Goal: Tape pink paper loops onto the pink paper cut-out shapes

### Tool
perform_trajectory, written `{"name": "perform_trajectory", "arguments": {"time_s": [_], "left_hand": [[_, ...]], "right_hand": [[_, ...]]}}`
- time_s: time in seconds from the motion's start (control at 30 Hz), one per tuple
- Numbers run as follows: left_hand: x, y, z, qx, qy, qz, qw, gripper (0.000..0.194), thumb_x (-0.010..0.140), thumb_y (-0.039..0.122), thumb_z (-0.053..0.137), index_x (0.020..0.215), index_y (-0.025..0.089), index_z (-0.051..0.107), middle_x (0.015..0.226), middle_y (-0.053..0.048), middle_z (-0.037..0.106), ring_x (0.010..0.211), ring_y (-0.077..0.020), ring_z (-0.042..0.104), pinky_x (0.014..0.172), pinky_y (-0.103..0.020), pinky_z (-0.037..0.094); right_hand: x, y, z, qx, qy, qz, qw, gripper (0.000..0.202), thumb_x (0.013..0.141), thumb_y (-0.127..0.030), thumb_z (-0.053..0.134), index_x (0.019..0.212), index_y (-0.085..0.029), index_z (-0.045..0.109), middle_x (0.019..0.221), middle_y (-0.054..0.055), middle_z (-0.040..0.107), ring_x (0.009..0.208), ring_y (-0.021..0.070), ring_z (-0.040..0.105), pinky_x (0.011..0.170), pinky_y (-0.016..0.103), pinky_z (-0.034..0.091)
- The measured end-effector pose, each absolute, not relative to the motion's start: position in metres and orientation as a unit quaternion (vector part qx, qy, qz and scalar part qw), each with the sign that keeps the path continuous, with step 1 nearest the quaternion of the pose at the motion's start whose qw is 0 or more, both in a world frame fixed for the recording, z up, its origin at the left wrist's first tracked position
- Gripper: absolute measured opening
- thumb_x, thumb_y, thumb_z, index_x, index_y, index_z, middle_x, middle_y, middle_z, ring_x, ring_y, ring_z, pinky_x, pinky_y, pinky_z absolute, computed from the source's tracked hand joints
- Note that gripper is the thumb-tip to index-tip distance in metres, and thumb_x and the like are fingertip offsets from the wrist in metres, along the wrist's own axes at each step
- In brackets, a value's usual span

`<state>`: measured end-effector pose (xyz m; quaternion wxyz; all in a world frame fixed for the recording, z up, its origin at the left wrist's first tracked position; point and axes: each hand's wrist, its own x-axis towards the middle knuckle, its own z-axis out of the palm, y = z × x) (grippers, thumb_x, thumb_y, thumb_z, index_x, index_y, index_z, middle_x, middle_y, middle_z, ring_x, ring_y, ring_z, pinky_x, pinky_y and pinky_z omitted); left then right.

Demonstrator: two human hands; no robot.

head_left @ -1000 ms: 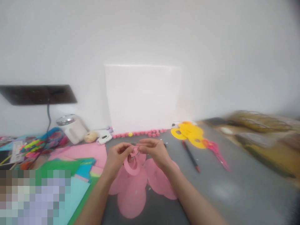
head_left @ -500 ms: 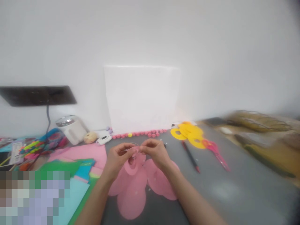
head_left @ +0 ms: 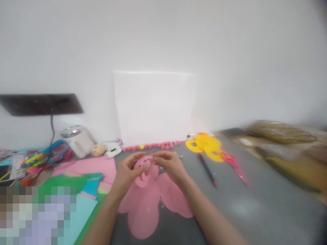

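Above the grey table, my left hand [head_left: 129, 170] pinches a pink paper ring [head_left: 140, 182] with the thumb across its face. On the ring's upper right edge, the fingertips of my right hand [head_left: 170, 165] close in a pinch. Part of the ring is covered by my left thumb, and small dark gaps show inside it. Directly below lie several overlapping pink paper circles [head_left: 143, 219], spread like petals. Another group of pink circles [head_left: 176, 197] sits partly under my right forearm.
To the right are yellow paper rings [head_left: 213, 144], a dark pen [head_left: 208, 170] and pink scissors [head_left: 236, 166]. Coloured paper sheets [head_left: 85, 207] lie left, with a white container [head_left: 80, 141] behind. Pink beads [head_left: 153, 145] line the foot of a white board [head_left: 155, 105] at the wall.
The pink ring has turned so that more of its upper face shows between my hands. Both hands have shifted only slightly; the circles on the table are unmoved.
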<state>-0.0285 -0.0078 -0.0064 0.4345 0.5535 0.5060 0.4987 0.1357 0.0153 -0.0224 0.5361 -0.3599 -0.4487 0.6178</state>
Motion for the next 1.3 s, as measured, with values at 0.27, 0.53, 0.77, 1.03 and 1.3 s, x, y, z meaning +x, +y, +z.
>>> {"name": "perform_trajectory", "arguments": {"time_s": [0.27,0.53,0.77,1.03,1.3], "left_hand": [[-0.027,-0.005,-0.009,0.594,0.584,0.483,0.271,0.016,0.064,0.029,0.065,0.075,0.017,0.067,0.074,-0.004,0.069,0.065,-0.0183,0.060,0.053,-0.025,0.045],[-0.027,-0.010,-0.001,0.529,0.547,0.457,0.461,0.033,0.071,0.045,0.063,0.080,0.013,0.067,0.059,-0.002,0.063,0.034,-0.0042,0.033,0.031,-0.018,0.022],[-0.023,-0.011,0.003,0.527,0.551,0.465,0.449,0.030,0.069,0.043,0.066,0.070,0.013,0.067,0.061,-0.003,0.065,0.035,-0.0038,0.032,0.034,-0.019,0.023],[-0.024,-0.011,0.001,0.552,0.544,0.462,0.432,0.029,0.067,0.043,0.067,0.065,0.014,0.070,0.061,-0.006,0.067,0.056,-0.0135,0.054,0.046,-0.021,0.039],[-0.026,-0.009,-0.002,0.534,0.527,0.474,0.462,0.030,0.069,0.043,0.067,0.069,0.014,0.067,0.058,-0.002,0.060,0.053,-0.0119,0.049,0.043,-0.020,0.034]], "right_hand": [[0.134,0.013,-0.018,-0.396,-0.442,0.586,0.552,0.020,0.054,-0.025,0.078,0.070,-0.016,0.070,0.065,0.004,0.070,0.062,0.0163,0.065,0.066,0.031,0.052],[0.135,0.015,-0.021,-0.385,-0.436,0.581,0.569,0.019,0.058,-0.028,0.077,0.070,-0.016,0.068,0.064,0.002,0.068,0.061,0.0138,0.062,0.066,0.029,0.051],[0.135,0.013,-0.017,-0.375,-0.463,0.576,0.560,0.016,0.061,-0.029,0.074,0.063,-0.017,0.064,0.059,0.000,0.062,0.058,0.0112,0.057,0.062,0.026,0.049],[0.137,0.017,-0.024,-0.380,-0.439,0.594,0.556,0.015,0.058,-0.028,0.076,0.064,-0.016,0.068,0.060,0.000,0.063,0.061,0.0122,0.058,0.064,0.027,0.048],[0.140,0.019,-0.025,-0.384,-0.426,0.621,0.534,0.028,0.056,-0.035,0.079,0.075,-0.016,0.071,0.076,0.006,0.070,0.075,0.0180,0.064,0.074,0.032,0.049]]}}
